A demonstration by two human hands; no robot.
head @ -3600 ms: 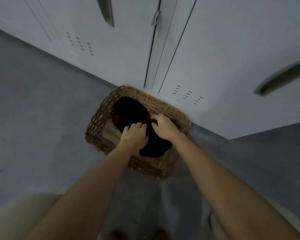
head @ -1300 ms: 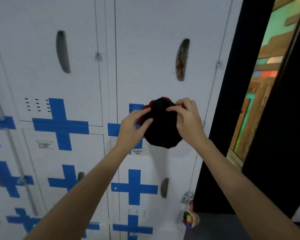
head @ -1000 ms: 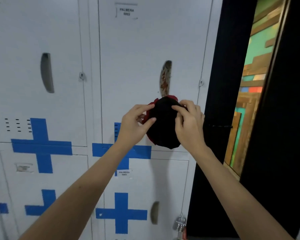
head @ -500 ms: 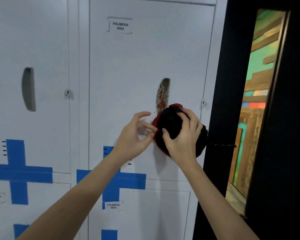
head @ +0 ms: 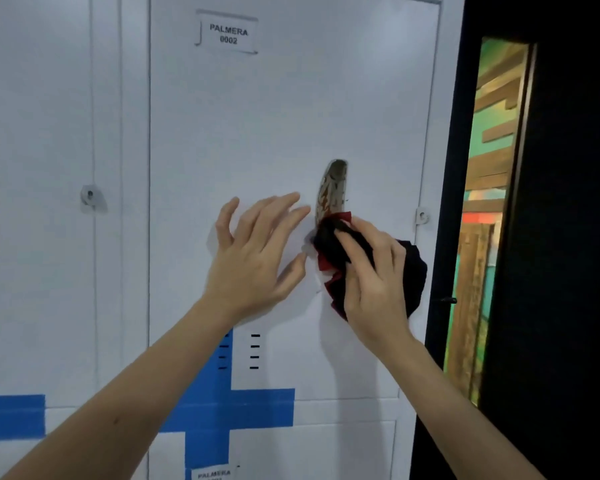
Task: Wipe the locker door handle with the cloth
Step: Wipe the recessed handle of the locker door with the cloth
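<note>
Locker door [head: 274, 109], labelled PALMERA 0002, carries the stained handle [head: 331, 188] at mid-height. My right hand [head: 374, 282] grips the bunched cloth [head: 329, 244], pressed against the handle's lower end. My left hand [head: 257, 258] hovers spread, empty. Wiping starts; next, stroke upward.

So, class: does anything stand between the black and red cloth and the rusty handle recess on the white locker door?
Nothing visible does. The right hand presses the black and red cloth against the lower end of the rusty handle recess; the left hand is spread open beside it.
</note>
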